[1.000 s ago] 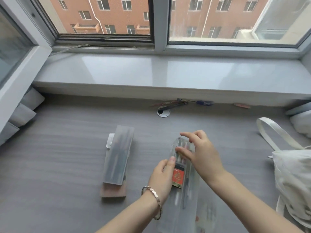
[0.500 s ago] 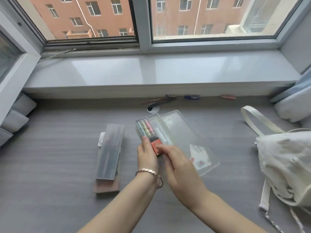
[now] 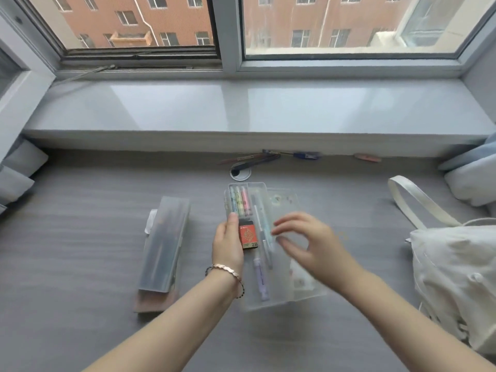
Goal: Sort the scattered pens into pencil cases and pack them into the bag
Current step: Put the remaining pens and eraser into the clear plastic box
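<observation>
A clear plastic pencil case (image 3: 279, 296) lies open on the grey desk, lid swung out to the right. Inside are pastel highlighters (image 3: 239, 201), a red 2B lead box (image 3: 248, 234) and several pens (image 3: 261, 275). My left hand (image 3: 228, 244) grips the case's left edge, thumb by the lead box. My right hand (image 3: 311, 244) hovers blurred over the lid, fingers spread, holding nothing. A second frosted case (image 3: 165, 242) lies shut to the left on a brown slab. Loose pens (image 3: 257, 158) lie under the sill. The white bag (image 3: 456, 277) sits at the right.
A round cable grommet (image 3: 240, 173) sits in the desk behind the open case. The window sill (image 3: 241, 108) overhangs the desk's far edge. Pale cushions (image 3: 21, 167) rest at the far left and more (image 3: 475, 181) at the far right. The bag's strap (image 3: 418, 202) loops over the desk.
The clear case was shut under both hands, then opened and lifted. Now it lies flat and open, and my right hand has come off it.
</observation>
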